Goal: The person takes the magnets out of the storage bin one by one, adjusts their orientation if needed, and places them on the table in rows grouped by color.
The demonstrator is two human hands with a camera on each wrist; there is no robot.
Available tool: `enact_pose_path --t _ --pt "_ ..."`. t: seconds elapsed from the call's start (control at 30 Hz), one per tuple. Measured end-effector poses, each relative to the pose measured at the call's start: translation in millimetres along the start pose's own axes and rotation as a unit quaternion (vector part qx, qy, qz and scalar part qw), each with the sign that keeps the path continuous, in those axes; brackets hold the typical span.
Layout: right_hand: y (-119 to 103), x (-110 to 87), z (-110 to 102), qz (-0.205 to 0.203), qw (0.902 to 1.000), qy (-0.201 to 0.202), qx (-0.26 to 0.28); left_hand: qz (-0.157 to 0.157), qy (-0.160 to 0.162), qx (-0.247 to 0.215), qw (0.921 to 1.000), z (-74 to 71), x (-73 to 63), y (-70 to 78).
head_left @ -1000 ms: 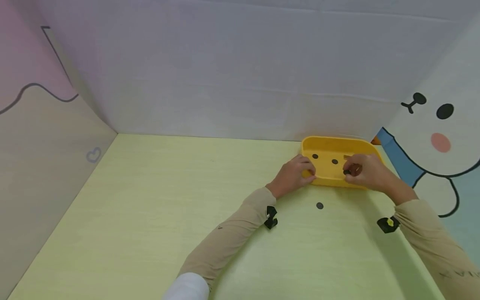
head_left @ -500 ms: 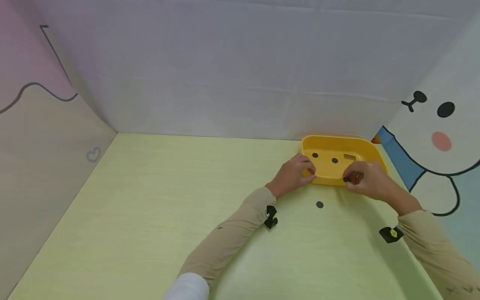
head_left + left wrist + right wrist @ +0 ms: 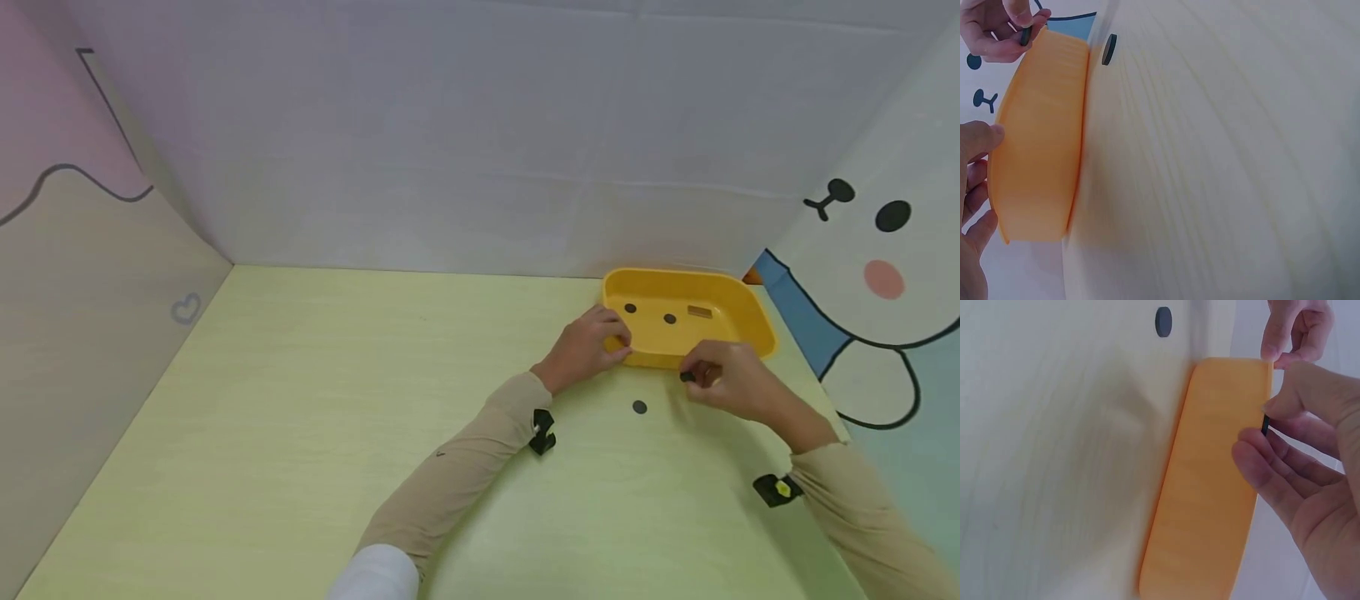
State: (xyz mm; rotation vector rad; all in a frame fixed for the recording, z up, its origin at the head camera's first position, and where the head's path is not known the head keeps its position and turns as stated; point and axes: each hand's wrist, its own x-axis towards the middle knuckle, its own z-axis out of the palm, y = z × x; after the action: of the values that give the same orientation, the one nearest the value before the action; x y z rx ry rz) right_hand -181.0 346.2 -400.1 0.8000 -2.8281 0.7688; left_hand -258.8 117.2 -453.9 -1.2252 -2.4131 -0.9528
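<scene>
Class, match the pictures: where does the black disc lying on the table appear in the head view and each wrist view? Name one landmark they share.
Head: the black disc is right of centre, below the yellow tray.
Left wrist: the black disc is near the top, left of centre.
Right wrist: the black disc is at the top, near the middle.
Shared landmark: the yellow tray, which looks orange in both wrist views.

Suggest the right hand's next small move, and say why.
Probably lower the small round black disc onto the pale wood-grain table beside the matching black disc lying there: the right hand pinches it above the table, just outside the yellow plastic tray, which the left hand grips by its rim.
</scene>
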Motion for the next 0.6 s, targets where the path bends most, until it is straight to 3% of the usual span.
enact_pose_path --t 0.6 --pt "-10 -2.8 19 0.019 0.9982 -0.054 0.014 -0.002 0.0 0.001 1.0 -0.1 0.4 0.8"
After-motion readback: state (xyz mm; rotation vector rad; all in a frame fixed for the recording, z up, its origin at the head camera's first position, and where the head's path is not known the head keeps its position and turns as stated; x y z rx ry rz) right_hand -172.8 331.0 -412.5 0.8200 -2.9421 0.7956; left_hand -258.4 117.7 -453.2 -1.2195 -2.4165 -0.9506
